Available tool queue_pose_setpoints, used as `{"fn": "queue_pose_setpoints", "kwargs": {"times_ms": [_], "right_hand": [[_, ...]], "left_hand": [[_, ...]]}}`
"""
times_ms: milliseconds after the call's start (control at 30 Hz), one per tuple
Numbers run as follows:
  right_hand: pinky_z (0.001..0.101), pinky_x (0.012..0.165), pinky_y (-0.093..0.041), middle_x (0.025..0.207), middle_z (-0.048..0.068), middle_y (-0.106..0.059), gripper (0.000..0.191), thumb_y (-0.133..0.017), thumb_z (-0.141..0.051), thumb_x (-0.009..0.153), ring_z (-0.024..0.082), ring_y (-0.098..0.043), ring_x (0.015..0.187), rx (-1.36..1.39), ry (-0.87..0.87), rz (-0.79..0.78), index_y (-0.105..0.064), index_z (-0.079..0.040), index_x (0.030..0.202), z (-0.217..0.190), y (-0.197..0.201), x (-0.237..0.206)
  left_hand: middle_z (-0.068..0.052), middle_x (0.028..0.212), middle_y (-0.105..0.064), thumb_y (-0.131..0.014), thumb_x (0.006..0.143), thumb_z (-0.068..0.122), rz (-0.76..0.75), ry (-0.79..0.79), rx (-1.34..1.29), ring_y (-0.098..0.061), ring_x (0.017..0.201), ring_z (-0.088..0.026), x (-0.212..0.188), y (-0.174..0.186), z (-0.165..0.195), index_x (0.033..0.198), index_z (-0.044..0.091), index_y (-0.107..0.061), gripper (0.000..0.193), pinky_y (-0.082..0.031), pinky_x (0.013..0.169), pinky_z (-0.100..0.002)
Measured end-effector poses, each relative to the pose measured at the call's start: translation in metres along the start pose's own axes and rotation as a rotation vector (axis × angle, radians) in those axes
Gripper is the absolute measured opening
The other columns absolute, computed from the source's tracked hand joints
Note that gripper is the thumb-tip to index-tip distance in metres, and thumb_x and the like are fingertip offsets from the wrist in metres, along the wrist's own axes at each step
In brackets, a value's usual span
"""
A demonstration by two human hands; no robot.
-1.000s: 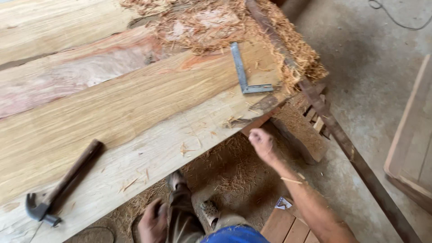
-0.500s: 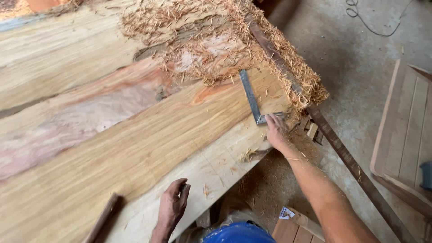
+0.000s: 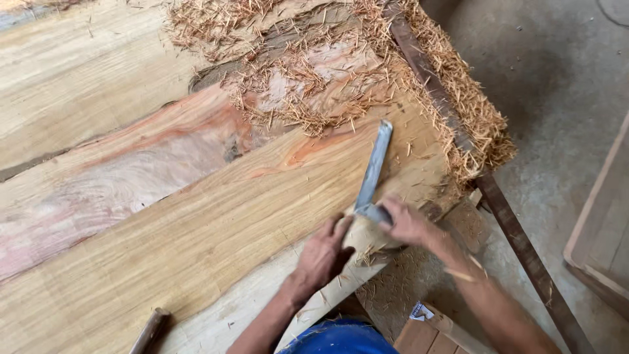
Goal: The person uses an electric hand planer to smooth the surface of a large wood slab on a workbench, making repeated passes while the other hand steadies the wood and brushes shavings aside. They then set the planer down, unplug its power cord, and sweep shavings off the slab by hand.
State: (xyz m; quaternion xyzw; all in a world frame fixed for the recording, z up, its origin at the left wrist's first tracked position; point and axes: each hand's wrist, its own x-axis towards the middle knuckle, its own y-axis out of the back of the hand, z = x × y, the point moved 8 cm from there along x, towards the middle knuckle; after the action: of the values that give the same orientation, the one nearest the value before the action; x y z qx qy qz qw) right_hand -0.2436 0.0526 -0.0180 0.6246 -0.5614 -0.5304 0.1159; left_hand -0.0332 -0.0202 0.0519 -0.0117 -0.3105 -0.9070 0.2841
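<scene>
A metal try square [image 3: 373, 172] lies on the near right end of a large wooden slab [image 3: 183, 223], its blade pointing away from me. My right hand [image 3: 406, 223] grips the square's short arm at the corner. My left hand [image 3: 322, 254] rests on the slab's pale edge just left of it, fingers curled against the wood near the square's corner. Nothing shows inside the left hand.
Heaps of wood shavings [image 3: 308, 72] cover the slab's far right part and its right edge. A rusty metal bar [image 3: 517, 242] runs along the right side. A wooden handle [image 3: 149, 331] pokes in at the bottom left. Wooden panels [image 3: 599, 236] stand on the concrete floor at right.
Both hands came up to the square at the slab's corner: the right hand closed on its short arm, the left hand moved right beside it. The view shifted closer.
</scene>
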Motion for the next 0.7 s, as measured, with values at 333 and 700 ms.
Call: {"fn": "queue_pose_setpoints", "kwargs": {"times_ms": [333, 700], "right_hand": [[0.0363, 0.084, -0.064, 0.095, 0.012, -0.077, 0.030, -0.070, -0.024, 0.089, 0.020, -0.076, 0.089, 1.064, -0.054, -0.243, -0.072, 0.001, 0.105, -0.021, -0.014, -0.016], [0.0513, 0.108, -0.039, 0.124, 0.017, -0.066, 0.028, -0.063, -0.027, 0.102, 0.036, -0.055, 0.121, -0.026, -0.239, 1.192, -0.065, -0.001, 0.111, 0.085, 0.037, 0.096]], "left_hand": [[-0.014, 0.105, -0.066, -0.069, 0.089, 0.012, -0.116, 0.027, 0.149, -0.069, 0.090, -0.034, 0.005, -0.056, -0.045, 0.113, 0.006, -0.059, 0.027, -0.055, 0.078, -0.046], [-0.007, 0.084, -0.077, -0.079, 0.089, 0.031, -0.508, 0.312, -0.304, -0.065, 0.075, -0.012, 0.100, 0.051, -0.252, 0.097, 0.009, -0.077, 0.023, -0.056, 0.071, -0.034]]}}
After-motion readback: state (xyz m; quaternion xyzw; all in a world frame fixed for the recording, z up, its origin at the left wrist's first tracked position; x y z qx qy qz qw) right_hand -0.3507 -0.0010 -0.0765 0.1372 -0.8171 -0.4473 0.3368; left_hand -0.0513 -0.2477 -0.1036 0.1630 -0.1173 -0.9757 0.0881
